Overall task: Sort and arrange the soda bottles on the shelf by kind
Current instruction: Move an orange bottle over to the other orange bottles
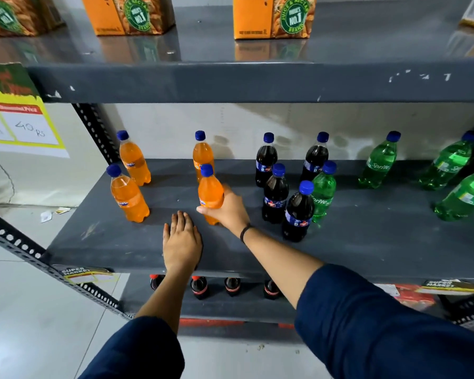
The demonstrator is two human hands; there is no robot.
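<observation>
On the grey middle shelf (99, 242) stand blue-capped soda bottles. My right hand (227, 209) grips an orange bottle (209, 194) standing on the shelf, in front of another orange bottle (202, 153). Two more orange bottles (129, 195) (134, 160) stand at the left. Several dark cola bottles (275, 194) cluster right of centre, with one green bottle (323, 191) among them. More green bottles (378, 162) stand at the far right. My left hand (181, 242) lies flat on the shelf, fingers apart, holding nothing.
Orange juice cartons (274, 15) stand on the upper shelf (257, 80). Red-capped cola bottles (199, 287) stand on the lower shelf. A yellow price sign (19, 124) hangs at the left, beside a perforated metal upright (93, 129).
</observation>
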